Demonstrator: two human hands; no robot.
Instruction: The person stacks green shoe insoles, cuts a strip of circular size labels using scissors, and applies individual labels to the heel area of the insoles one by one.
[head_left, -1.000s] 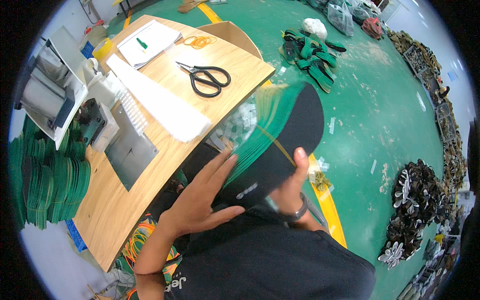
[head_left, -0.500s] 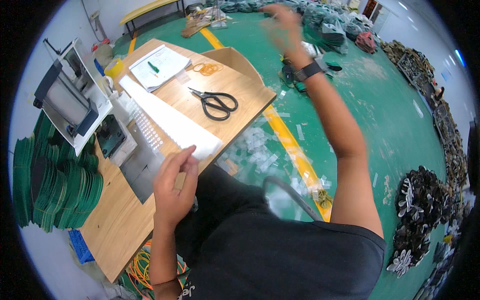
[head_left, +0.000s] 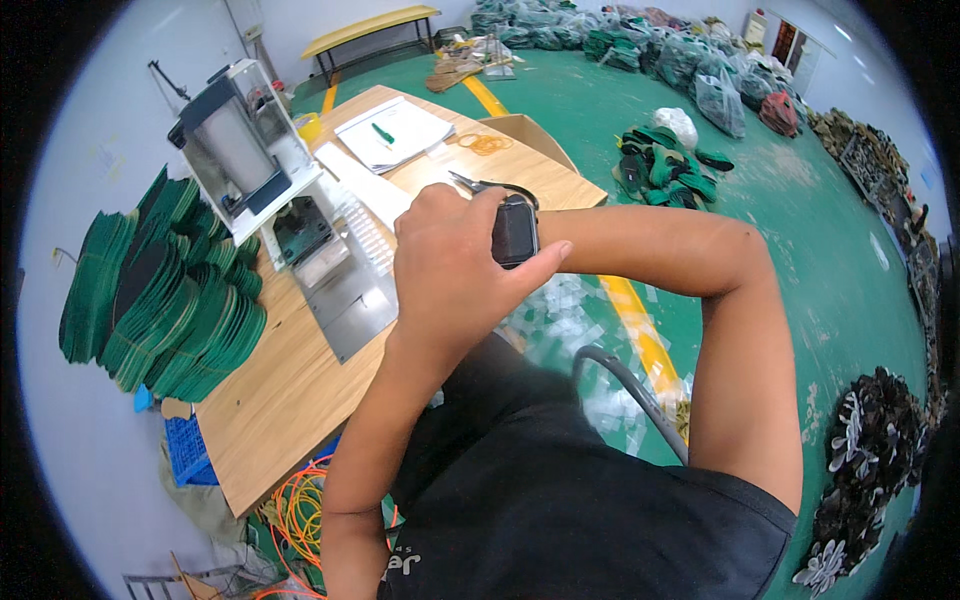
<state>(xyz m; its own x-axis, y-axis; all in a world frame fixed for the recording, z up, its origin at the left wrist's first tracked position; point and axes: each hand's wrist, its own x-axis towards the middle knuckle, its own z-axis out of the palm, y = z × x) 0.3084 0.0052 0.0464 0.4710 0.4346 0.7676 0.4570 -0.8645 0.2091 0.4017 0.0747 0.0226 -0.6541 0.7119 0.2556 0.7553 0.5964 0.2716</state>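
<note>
My left hand (head_left: 440,275) is raised over the near table edge and closed around the dark square wristwatch (head_left: 515,232) on my right wrist. Its thumb stretches along one side of the watch; a finger lies at the other. My right forearm (head_left: 640,240) comes in bent from the right, and the right hand is hidden behind the left. Just past the hands, black-handled scissors (head_left: 490,184) lie partly covered. A long white strip (head_left: 360,185) runs across the table beside a notepad (head_left: 395,135) bearing a green pen (head_left: 382,133).
A press-like machine (head_left: 240,165) stands at the table's left, beside tall stacks of green insole-shaped pieces (head_left: 170,300). Rubber bands (head_left: 485,144) lie on the wooden table (head_left: 280,400). A grey curved bar (head_left: 635,390) and plastic scraps are by the floor's yellow line.
My right arm has swung down and in from its raised, outstretched position. My left hand has left the white strip's end and now closes on the watch. The view has shifted.
</note>
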